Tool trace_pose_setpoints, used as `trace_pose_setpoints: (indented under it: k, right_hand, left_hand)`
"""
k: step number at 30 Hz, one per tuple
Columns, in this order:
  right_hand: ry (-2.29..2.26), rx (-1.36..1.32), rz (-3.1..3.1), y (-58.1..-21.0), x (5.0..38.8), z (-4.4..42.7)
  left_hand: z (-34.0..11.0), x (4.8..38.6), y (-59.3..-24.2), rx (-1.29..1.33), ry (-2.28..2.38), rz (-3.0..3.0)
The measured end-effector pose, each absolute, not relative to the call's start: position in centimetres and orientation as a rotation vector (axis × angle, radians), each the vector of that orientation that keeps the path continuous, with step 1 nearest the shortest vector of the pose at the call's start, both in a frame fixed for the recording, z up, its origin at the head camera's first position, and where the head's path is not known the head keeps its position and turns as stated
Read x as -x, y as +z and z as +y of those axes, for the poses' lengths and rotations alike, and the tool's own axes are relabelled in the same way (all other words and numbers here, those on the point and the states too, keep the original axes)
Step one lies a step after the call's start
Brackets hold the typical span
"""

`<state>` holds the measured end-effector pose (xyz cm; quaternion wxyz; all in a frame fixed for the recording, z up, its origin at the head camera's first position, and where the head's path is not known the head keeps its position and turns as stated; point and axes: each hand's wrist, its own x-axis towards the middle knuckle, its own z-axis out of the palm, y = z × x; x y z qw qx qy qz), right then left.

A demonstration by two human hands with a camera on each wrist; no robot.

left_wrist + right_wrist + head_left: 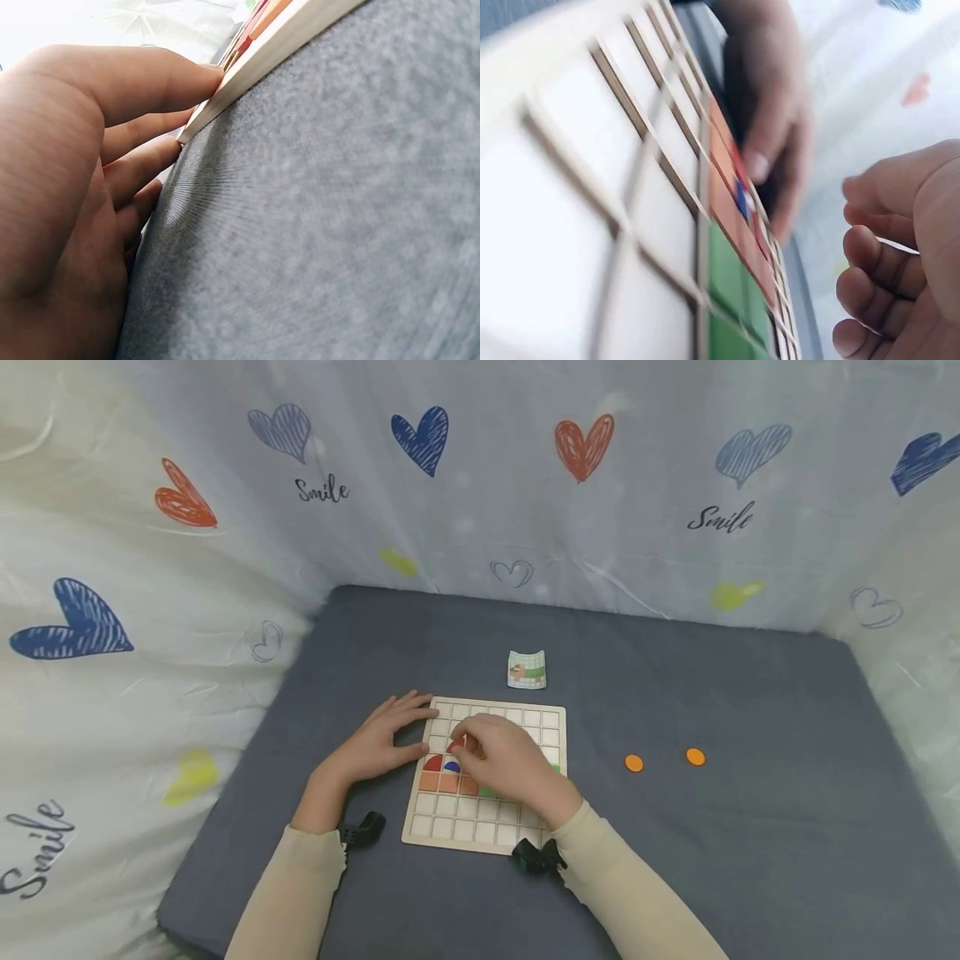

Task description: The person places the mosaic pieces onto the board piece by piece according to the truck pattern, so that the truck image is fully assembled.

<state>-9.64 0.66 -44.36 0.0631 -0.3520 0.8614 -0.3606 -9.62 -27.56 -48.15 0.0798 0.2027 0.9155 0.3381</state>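
Note:
A wooden grid board (459,845) with white squares lies on the grey surface. Colored tiles fill some squares: a red semicircle tile (432,763), a blue-and-white tile (452,766), orange tiles (447,783) and green tiles (731,262). At the board's left edge, my left hand (378,739) rests with straight fingers, its thumb (180,79) touching the rim. Over the middle of the board is my right hand (510,760), fingers loosely bent near some red. In the right wrist view its fingertips are off the board, and no piece shows between them.
Behind the board lies a small card (527,669) with a green and orange grid picture. Two orange discs (633,763) sit to the right. A pale curtain (480,518) printed with hearts surrounds the back and sides of the grey surface (750,860).

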Motion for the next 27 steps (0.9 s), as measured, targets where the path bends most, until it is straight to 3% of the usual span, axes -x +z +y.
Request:
trace_pose_setpoints:
  k: [12,19,27]
  right_hand:
    - [-1.259,0.945,2.862,-45.5,9.4,9.2]
    - [-1.175,0.986,3.045,-46.4,8.9,13.4]
    - [-1.079,0.836,3.188,-47.3,8.3,17.5]
  left_hand:
    - [-27.4,9.7,-48.4,-0.572,1.014,2.733]
    - [-27.2,9.7,-48.3,-0.576,1.008,2.730]
    - [-27.4,9.5,-48.3,-0.588,1.016,2.735]
